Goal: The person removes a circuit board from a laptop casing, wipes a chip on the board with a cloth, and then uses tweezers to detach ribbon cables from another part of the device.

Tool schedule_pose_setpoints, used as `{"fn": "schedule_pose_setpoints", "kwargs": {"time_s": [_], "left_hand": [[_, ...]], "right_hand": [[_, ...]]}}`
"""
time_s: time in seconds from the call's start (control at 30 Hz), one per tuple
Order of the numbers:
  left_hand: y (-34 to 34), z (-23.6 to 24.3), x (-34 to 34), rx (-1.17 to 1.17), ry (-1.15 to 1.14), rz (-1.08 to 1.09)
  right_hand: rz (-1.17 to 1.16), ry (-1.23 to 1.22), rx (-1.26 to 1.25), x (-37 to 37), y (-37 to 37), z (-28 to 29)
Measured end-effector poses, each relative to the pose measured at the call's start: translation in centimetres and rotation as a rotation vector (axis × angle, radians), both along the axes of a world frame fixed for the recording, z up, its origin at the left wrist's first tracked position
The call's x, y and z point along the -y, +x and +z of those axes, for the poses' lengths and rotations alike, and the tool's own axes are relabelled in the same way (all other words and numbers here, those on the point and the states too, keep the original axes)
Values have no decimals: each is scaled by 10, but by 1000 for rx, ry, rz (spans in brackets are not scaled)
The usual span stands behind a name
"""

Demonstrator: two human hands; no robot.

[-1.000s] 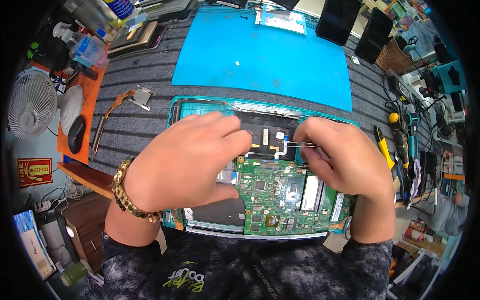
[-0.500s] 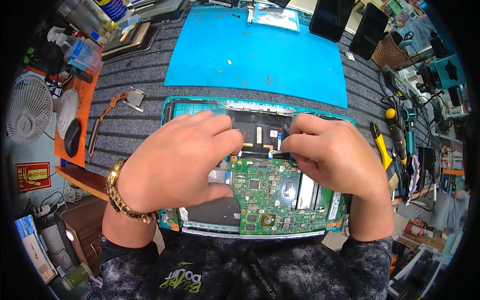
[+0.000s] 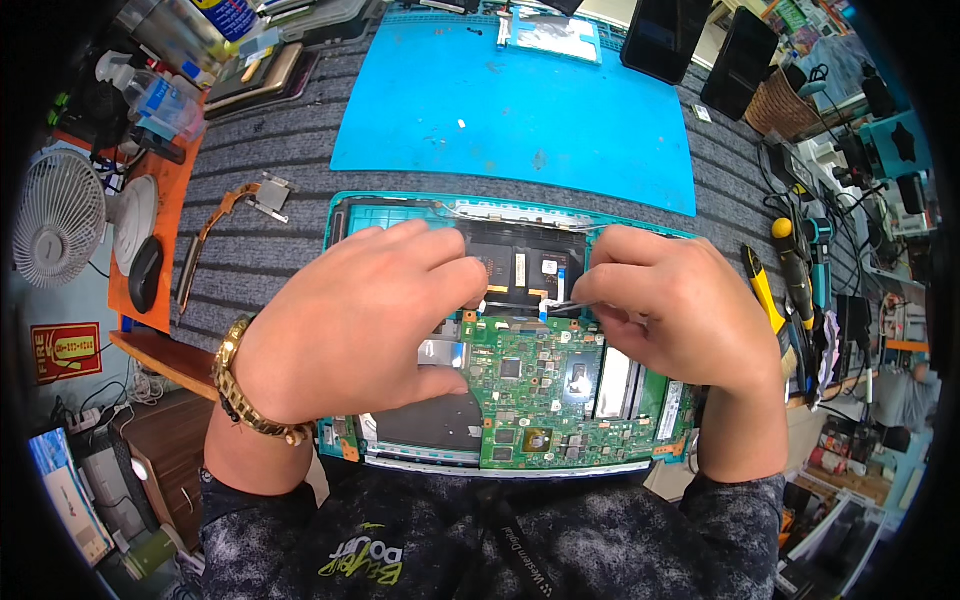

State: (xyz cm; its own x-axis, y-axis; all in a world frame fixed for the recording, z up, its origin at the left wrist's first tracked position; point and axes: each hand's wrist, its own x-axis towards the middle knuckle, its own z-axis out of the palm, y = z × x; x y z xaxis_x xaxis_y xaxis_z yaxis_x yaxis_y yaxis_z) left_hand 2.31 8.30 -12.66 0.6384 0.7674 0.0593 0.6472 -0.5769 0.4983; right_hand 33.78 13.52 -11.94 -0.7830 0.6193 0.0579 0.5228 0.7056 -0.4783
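Right hand (image 3: 665, 308) — fingers curled — pinches metal tweezers (image 3: 566, 303).

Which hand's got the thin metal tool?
The right hand, bare-wristed, pinching the thin metal tool beside the white-and-blue ribbon cable; the left hand, gold bracelet at its wrist, shows no tool.

Left of the left hand (image 3: 360, 320) sit a white fan (image 3: 58, 225) and a black mouse (image 3: 144, 277); beyond the right hand (image 3: 680, 310), a blue mat (image 3: 500, 115).
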Motion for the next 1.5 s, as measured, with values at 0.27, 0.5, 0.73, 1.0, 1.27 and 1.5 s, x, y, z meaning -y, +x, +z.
{"fn": "schedule_pose_setpoints", "kwargs": {"time_s": [0.27,0.5,0.73,1.0,1.27,1.5], "left_hand": [[-4,-2,2,10,14,29],[-8,-7,4,44,29,32],[-7,-8,5,37,31,50],[-7,-6,6,22,24,44],[-6,-7,6,12,17,49],[-6,-5,5,-10,12,27]], "right_hand": [[-18,94,-144,0,-10,-8],[58,117,-163,-5,-18,-18],[101,72,-159,-3,-24,-21],[108,122,-141,-3,-25,-18],[122,103,-178,-2,-28,-22],[110,94,-170,-2,-27,-21]]}}
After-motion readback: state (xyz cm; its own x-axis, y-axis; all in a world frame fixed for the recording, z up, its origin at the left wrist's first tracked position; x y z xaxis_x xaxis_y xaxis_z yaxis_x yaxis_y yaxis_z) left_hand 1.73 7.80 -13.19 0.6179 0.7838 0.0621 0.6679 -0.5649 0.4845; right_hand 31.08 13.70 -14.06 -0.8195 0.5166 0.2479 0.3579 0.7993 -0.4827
